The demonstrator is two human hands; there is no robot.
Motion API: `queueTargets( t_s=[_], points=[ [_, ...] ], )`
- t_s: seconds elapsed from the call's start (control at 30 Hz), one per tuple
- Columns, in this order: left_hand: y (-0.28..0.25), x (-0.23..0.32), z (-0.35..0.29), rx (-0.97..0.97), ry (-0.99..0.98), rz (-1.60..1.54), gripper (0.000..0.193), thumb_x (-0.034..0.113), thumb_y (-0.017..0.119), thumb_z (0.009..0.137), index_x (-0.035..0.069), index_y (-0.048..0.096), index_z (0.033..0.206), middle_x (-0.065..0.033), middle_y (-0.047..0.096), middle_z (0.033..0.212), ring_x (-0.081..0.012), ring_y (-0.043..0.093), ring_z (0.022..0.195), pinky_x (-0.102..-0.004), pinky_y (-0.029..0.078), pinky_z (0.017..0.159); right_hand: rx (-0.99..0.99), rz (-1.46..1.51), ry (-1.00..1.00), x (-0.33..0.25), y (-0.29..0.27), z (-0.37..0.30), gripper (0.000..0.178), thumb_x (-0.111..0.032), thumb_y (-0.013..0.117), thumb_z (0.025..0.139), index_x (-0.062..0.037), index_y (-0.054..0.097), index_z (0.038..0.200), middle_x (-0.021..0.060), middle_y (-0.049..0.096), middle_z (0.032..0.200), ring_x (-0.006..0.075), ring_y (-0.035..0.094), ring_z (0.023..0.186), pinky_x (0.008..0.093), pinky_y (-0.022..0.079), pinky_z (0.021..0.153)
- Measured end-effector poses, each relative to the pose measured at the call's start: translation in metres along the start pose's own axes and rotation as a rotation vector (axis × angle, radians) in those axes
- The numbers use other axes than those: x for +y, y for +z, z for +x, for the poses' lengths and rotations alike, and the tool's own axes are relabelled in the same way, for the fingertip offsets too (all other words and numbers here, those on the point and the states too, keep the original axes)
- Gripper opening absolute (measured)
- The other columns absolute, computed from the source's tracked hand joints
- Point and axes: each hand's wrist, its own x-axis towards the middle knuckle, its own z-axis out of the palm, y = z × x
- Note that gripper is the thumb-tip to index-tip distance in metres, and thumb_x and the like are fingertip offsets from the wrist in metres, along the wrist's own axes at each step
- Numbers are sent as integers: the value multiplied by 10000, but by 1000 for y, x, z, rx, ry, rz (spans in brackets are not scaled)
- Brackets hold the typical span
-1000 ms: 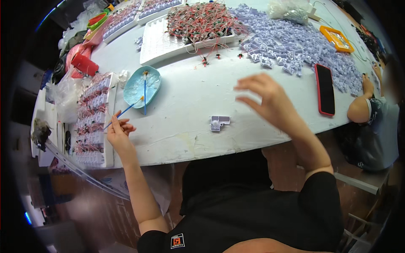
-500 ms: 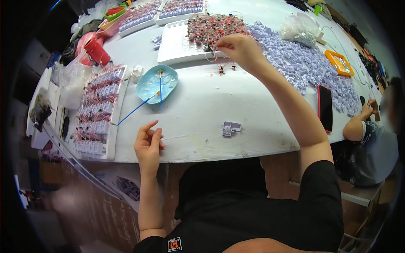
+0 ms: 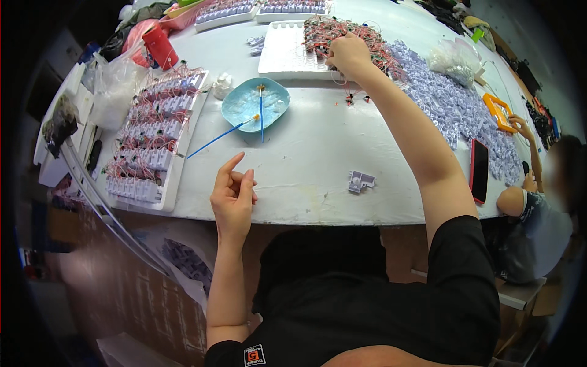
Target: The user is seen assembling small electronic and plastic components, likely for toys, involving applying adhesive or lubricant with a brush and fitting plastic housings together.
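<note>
My right hand point(image 3: 351, 56) reaches into the heap of red-and-white wired parts point(image 3: 318, 38) on the white foam tray point(image 3: 282, 55). Its fingers are bent together and partly hidden; what they pinch cannot be made out. My left hand point(image 3: 233, 199) hovers over the near table edge with nothing in it, its index finger stretched out and the others loosely curled. A pale purple plastic housing point(image 3: 361, 181) lies alone on the table, between my two arms. Farther off, two blue-handled brushes point(image 3: 262, 116) rest in a light blue bowl point(image 3: 229, 110).
At left, a foam tray point(image 3: 171, 183) carries rows of wired housings. Loose purple housings point(image 3: 440, 98) spread over the right side, near a red-edged phone point(image 3: 479, 171) and an orange tray point(image 3: 498, 111). A co-worker point(image 3: 532, 220) sits at far right, one hand at the orange tray.
The view has shifted, so the table things sit farther right in it. My right hand has turned and pushed into the wired heap. The co-worker's hand has reached the orange tray.
</note>
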Motion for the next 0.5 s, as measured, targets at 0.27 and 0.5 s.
queueTargets(
  t_s=[0.27,0.5],
  points=[
    [1,4,1,-12,5,-8,355,14,627,987,38,597,1339,17,557,753,-31,509,597,-186,442,550,115,650,227,4,-55,-2,304,-391,761,892,-99,806,963,37,723,807,151,639,836,311,503,764],
    [0,5,-1,12,-6,40,342,26,628,987,46,609,1328,14,566,750,-32,511,595,-190,441,548,531,1244,59,32,-109,9,249,-269,689,992,-35,696,908,40,738,828,111,690,827,286,540,767]
  ],
)
